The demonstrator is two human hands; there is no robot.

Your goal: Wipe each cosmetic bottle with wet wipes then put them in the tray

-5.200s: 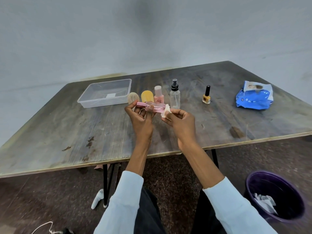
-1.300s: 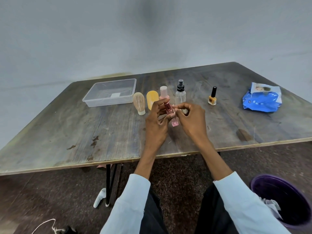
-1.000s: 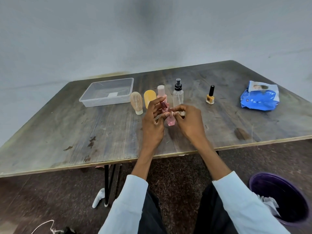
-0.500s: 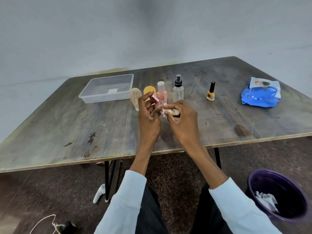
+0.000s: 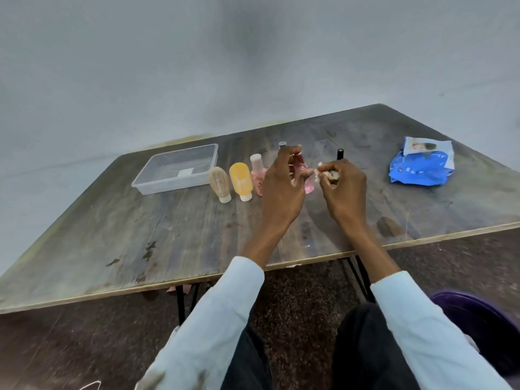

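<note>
We have just pulled the wipe (image 5: 326,173), bunched in our right hand (image 5: 342,190), off the pink bottle (image 5: 307,180) that our left hand (image 5: 282,190) pinches, so traying comes next.

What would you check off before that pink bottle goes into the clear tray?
1. Pink bottle held firmly: ok, left hand grips it.
2. Wet wipe in hand: ok, right hand pinches it, crumpled.
3. Bottle wiped all round: cannot tell, fingers hide much of it.
4. Clear tray has room: ok, no bottles inside.
5. Path to tray: not ok, three bottles stand between, nearest the orange bottle.
6. Wipes pack available for the next bottle: ok, on the table's right.
</note>
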